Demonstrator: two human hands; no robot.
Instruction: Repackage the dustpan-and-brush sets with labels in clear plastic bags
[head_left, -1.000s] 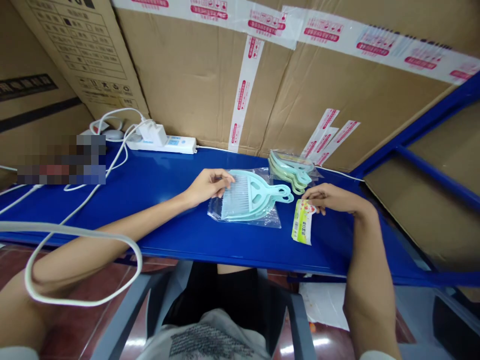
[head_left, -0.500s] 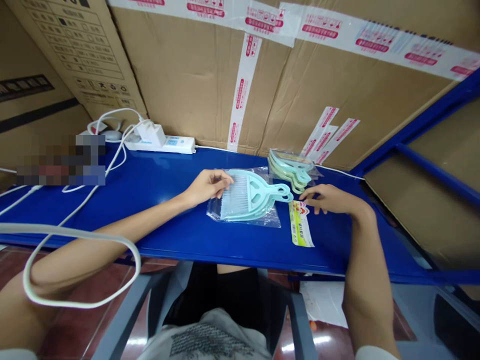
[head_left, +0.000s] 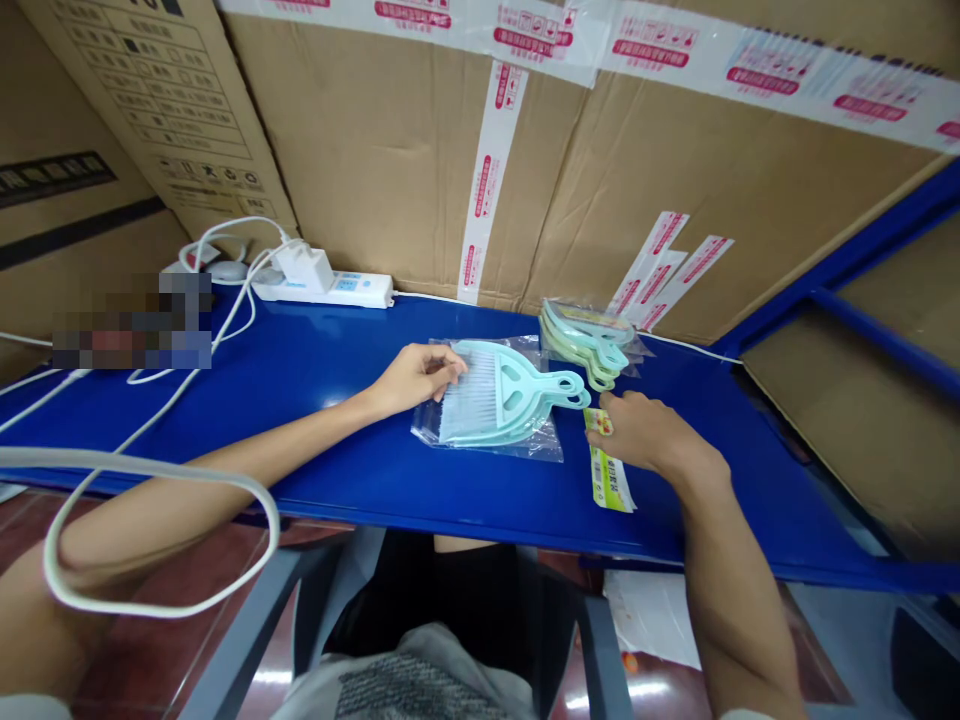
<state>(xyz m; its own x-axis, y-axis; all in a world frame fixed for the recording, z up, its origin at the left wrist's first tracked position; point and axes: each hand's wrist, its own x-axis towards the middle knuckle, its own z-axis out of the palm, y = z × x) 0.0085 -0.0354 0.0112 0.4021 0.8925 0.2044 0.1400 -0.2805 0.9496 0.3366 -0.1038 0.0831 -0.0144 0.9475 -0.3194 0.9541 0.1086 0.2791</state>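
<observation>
A mint-green mini brush and dustpan set lies on a clear plastic bag, its handles pointing right. My left hand is at the bristle end, thumb and fingers curled closed on the edge of the bag and set; the exact contact is partly hidden. My right hand reaches over the upper part of a yellow-green and white printed card, just right of the handles. Its thumb and fingers are closed on the card, covering some of it.
Several bagged brush and dustpan sets in mint and pale green are stacked at the back. A white power strip with a plugged-in adapter and loose cables sits back left. Cardboard walls the blue table.
My right hand has moved down and left onto the card, its fingers closing there. The card has shifted slightly toward me. My left hand stays at the bristle end.
</observation>
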